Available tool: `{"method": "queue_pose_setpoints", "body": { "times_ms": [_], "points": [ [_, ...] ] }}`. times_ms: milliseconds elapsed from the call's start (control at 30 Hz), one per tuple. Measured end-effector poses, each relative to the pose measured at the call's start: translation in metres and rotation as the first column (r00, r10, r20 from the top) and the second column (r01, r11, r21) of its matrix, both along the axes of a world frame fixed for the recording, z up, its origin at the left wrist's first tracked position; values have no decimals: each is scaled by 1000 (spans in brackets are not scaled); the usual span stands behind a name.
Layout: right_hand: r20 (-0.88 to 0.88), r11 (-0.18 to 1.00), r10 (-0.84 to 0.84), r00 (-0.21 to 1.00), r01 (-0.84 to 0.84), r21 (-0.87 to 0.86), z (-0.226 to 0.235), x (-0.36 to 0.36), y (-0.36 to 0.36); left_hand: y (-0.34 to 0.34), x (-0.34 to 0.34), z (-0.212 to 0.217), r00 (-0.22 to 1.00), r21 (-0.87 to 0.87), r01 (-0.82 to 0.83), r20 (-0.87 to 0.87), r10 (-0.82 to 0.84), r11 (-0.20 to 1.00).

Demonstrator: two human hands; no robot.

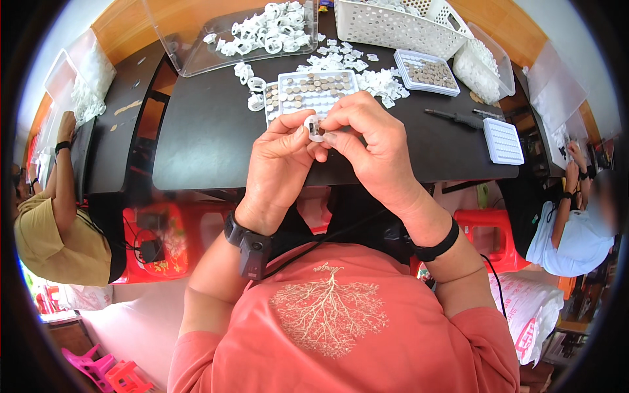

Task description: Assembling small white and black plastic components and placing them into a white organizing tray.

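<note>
Holding a small white plastic ring piece (315, 127) between both hands, above the near edge of the black desk (209, 137). Left hand (278, 160) grip is pinched together on the piece's left side; right hand (367, 141) grip is clamped on its right side, fingertips (331, 136) curled over it. Small dark round part sits in the piece; detail too small to tell.

Landmark: white grid tray (311, 92), just behind the hands on the desk, its cells partly filled with brownish round discs. Left of the tray, a few loose white rings (252, 85). Right of it, a heap of small white parts (383, 82), then a second smaller white tray of discs (429, 72). Behind the tray, a clear rectangular bin with white rings (262, 33) and a white perforated basket (400, 26). Far right of the tray, an empty-celled white grid tray (503, 141) and a dark pen-like tool (455, 118). Clear bag of white parts (481, 65) beside the basket.

Black bands on both wrists. Other people sit at left and right edges.
</note>
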State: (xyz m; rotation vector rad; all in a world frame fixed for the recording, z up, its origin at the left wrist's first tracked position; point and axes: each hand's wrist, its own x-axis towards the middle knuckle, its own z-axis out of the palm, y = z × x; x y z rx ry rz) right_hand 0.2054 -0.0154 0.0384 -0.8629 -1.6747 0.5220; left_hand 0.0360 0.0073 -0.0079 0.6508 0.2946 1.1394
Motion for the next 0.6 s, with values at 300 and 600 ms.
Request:
{"method": "queue_pose_setpoints", "body": {
  "times_ms": [300, 600],
  "points": [
    [84, 1000, 7, 996, -6, -16, 2, 8, 2, -1, 2, 1, 1000, 6, -17, -17, 17, 1000],
    [15, 989, 89, 996, -86, -123, 0, 18, 8, -4, 8, 10, 995, -4, -64, -82, 63, 998]
  ]
}}
